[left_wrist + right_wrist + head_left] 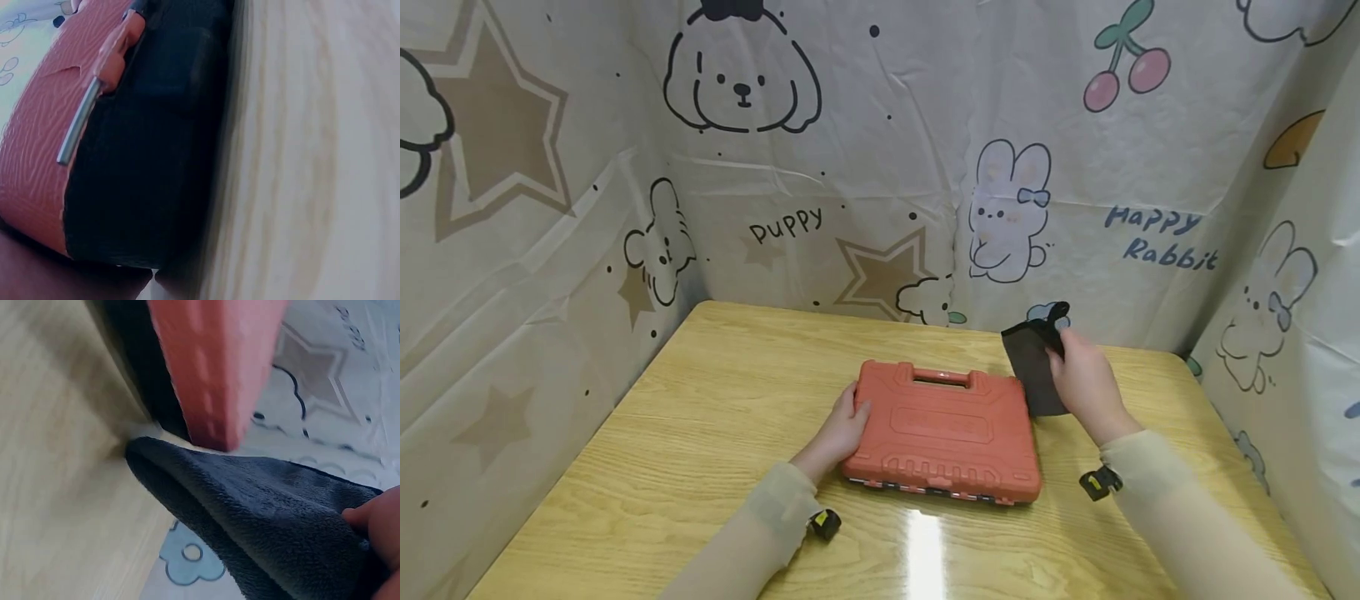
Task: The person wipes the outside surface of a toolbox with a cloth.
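A red plastic carrying case with a handle at its far edge and a black lower half lies on the wooden table. My left hand grips its left end, thumb on top. In the left wrist view, the case's hinge pin shows along the seam between the red and black halves. My right hand pinches a dark grey plush cloth beside the case's right end. In the right wrist view the cloth hangs folded, its tip close to the case's corner; whether they touch I cannot tell.
The wooden table extends around the case on all sides. A printed fabric curtain with cartoon animals and stars stands behind the table and along both sides. Each wrist carries a small black camera.
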The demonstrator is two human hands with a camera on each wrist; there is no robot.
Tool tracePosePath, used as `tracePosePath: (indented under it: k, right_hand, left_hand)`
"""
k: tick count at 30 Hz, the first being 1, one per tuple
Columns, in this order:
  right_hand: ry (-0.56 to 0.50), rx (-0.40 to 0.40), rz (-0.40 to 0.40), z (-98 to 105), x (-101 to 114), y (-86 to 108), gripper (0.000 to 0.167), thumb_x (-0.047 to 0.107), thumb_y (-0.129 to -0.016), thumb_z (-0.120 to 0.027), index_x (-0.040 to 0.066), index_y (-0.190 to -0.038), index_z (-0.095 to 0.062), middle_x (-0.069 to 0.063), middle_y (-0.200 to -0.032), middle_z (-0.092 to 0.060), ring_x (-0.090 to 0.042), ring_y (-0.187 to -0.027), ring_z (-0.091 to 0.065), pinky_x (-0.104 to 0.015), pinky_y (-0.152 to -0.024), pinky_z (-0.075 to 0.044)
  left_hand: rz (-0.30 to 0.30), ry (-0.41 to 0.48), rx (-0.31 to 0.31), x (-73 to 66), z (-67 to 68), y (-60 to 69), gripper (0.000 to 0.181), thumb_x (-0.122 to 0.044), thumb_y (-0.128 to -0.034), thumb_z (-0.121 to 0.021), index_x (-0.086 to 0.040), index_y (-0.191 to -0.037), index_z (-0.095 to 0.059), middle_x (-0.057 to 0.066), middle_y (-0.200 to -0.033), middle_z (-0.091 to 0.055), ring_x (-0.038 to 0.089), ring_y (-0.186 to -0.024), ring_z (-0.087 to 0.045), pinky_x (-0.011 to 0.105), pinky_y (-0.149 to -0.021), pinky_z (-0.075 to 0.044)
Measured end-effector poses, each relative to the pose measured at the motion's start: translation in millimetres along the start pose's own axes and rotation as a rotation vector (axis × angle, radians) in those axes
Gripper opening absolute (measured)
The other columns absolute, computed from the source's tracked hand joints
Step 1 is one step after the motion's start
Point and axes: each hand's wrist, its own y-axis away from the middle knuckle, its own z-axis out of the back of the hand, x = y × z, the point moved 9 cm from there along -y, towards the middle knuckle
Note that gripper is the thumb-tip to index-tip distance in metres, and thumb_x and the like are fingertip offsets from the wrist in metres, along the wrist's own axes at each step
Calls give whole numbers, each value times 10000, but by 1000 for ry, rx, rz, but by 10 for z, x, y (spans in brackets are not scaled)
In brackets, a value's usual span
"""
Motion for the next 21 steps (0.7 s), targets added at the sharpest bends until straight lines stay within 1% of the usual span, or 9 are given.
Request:
tracePosePath:
  k: [3, 6, 10, 14, 21]
  right_hand:
    - [14, 9, 51, -75, 135, 43, 121, -5, -975, -626, -100, -1034, -579, -286, -937, -655, -483, -865, -675, -602, -739, -556]
    - [6, 28, 89, -133, 265, 82, 128, 1, -980, -632, -86, -1062, -589, -261, -959, -662, -448, -868, -689, -577, -746, -576]
    - [-5, 62, 127, -204, 406, 123, 99, 5, -979, -645, -56, -1044, -601, -225, -941, -667, -407, -862, -690, -551, -758, -588]
    - [-3, 95, 141, -280, 481, 155, 74, -10, -964, -649, -35, -1007, -593, -192, -916, -653, -387, -852, -681, -538, -759, -586]
    - [10, 177, 141, -450, 509, 171, 104, -31, -941, -641, -7, -941, -540, -154, -871, -613, -354, -811, -654, -527, -744, -576]
  left_hand:
    - [6, -8, -1, 12, 0, 2, 613, -203, -1125, -378, 84, -1610, -137, 341, -1650, -191, 475, -1545, -191, 594, -1262, -187]
    - [11, -19, 1, 16, -2, 11, 611, -210, -1128, -374, 75, -1614, -139, 332, -1656, -189, 472, -1547, -190, 592, -1263, -187]
    - [0, -20, 2, 0, 2, 18, 607, -204, -1128, -371, 84, -1610, -140, 335, -1655, -192, 478, -1545, -187, 598, -1261, -186]
    - [-10, -20, 0, -14, 6, 22, 604, -193, -1126, -375, 97, -1603, -145, 346, -1645, -212, 485, -1539, -200, 604, -1256, -193]
    - [2, -17, 4, -6, 3, 22, 607, -200, -1127, -372, 86, -1608, -138, 331, -1655, -203, 469, -1550, -185, 592, -1266, -172]
